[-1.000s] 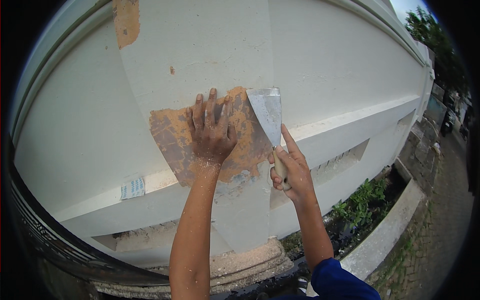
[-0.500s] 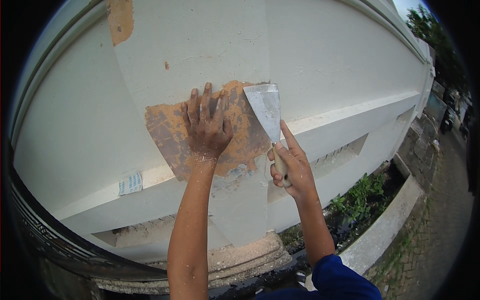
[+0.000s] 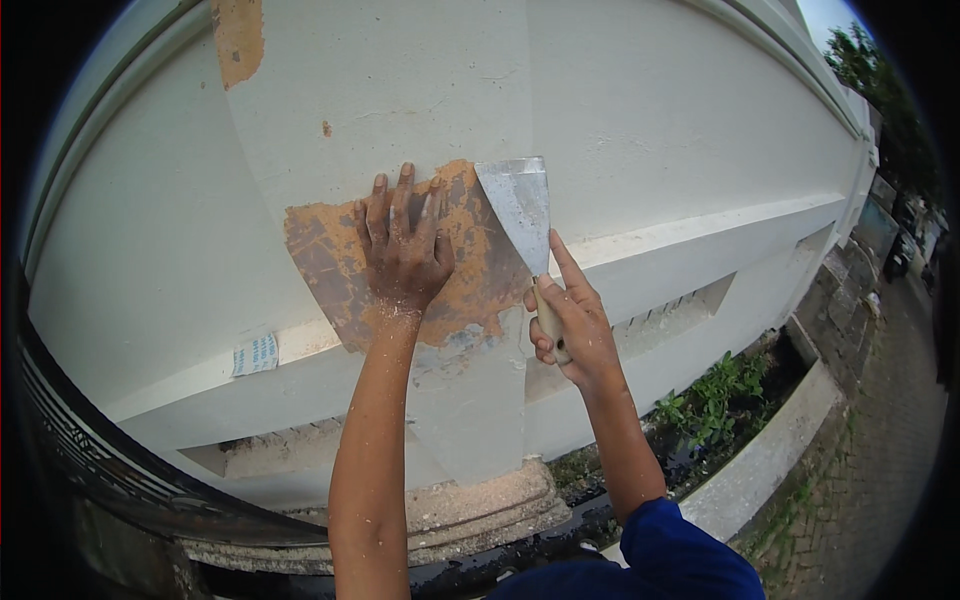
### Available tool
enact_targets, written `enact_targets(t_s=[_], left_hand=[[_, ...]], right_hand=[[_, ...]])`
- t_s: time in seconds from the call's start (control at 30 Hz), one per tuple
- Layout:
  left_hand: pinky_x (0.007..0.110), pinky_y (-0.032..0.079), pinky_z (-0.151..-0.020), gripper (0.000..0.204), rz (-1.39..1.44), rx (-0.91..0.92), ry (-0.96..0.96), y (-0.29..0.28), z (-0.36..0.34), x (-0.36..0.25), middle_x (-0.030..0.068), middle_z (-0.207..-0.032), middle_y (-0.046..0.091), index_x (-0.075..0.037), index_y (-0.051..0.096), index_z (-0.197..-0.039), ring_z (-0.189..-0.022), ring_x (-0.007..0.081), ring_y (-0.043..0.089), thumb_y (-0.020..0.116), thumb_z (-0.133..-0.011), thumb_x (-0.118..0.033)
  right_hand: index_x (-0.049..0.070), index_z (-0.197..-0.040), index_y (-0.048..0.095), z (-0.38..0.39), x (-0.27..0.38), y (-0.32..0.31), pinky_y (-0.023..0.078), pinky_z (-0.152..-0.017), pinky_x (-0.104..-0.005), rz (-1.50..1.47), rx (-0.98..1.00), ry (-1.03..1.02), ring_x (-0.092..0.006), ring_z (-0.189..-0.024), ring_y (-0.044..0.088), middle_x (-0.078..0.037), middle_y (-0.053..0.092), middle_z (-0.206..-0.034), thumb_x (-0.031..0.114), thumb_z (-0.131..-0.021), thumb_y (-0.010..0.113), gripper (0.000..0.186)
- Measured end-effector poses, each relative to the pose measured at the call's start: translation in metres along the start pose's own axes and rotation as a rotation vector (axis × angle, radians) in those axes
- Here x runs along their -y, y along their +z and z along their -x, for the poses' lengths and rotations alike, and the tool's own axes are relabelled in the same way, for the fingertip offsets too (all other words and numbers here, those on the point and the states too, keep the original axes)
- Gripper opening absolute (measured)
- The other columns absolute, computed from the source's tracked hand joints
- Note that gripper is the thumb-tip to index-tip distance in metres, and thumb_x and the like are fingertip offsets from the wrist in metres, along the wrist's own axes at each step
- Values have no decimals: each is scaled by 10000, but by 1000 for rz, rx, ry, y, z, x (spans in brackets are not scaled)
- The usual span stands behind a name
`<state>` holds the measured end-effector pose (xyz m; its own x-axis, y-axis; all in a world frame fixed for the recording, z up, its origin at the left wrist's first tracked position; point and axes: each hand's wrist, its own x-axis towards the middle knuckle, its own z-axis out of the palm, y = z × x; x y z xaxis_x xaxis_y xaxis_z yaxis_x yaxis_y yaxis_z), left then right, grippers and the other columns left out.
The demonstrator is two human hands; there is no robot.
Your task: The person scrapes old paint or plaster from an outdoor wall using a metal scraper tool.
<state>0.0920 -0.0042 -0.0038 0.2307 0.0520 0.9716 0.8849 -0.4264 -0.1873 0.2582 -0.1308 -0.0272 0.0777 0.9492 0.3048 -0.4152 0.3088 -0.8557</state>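
Observation:
My left hand [image 3: 405, 250] rests palm-down, fingers spread, on an irregular orange and grey patch [image 3: 480, 290] of exposed surface on the white wall [image 3: 670, 140]. To its right, my right hand [image 3: 580, 330] grips the pale handle of a wide metal scraper [image 3: 515, 210], index finger stretched along the blade's side. The blade points upward, its broad edge at the patch's upper right boundary. Small pale flakes speckle my left wrist and forearm.
A horizontal ledge [image 3: 710, 220] crosses the wall, carrying a small printed paper [image 3: 255, 355] at the left. Below are recessed openings, a stepped base and a gutter with plants [image 3: 715, 400]. Black metalwork [image 3: 110, 450] curves at lower left; a paved lane [image 3: 890, 410] runs right.
The whole view has shifted slightly. The scraper and my right hand have moved a little up and left relative to the patch, while my left hand stays spread on it.

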Motion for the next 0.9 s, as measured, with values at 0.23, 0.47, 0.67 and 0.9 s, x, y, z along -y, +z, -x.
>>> enact_targets(t_s=[0.23,0.47,0.67,0.9], left_hand=[[480,150,-1126,479,-10,7,-6,0,3,0,51,-1403,407,-148,612,-1163,-1352,276,249,507,-699,-97],[477,154,-1127,480,-49,16,-7,-1,0,0,52,-1400,409,-153,612,-1165,-1347,276,259,509,-700,-97],[474,155,-1126,480,-42,12,-3,-2,0,-1,55,-1402,405,-151,608,-1171,-1349,276,255,509,-704,-101],[466,141,-1133,459,-74,37,-2,1,2,-1,49,-1406,403,-174,605,-1174,-1348,272,258,515,-726,-135]], right_hand=[[143,-1459,190,-3,1,-3,336,-294,-200,20,23,16,-57,-404,435,-32,508,-731,168,-948,460,579],[152,-1457,200,1,-4,-9,331,-290,-190,40,40,22,-51,-407,437,-35,510,-727,176,-949,465,574],[153,-1456,204,-4,6,3,330,-290,-185,-22,39,-9,-51,-410,440,-34,505,-733,171,-948,464,571],[146,-1459,193,-1,4,3,335,-297,-184,-4,31,-14,-50,-421,440,-32,498,-741,153,-949,453,572]])
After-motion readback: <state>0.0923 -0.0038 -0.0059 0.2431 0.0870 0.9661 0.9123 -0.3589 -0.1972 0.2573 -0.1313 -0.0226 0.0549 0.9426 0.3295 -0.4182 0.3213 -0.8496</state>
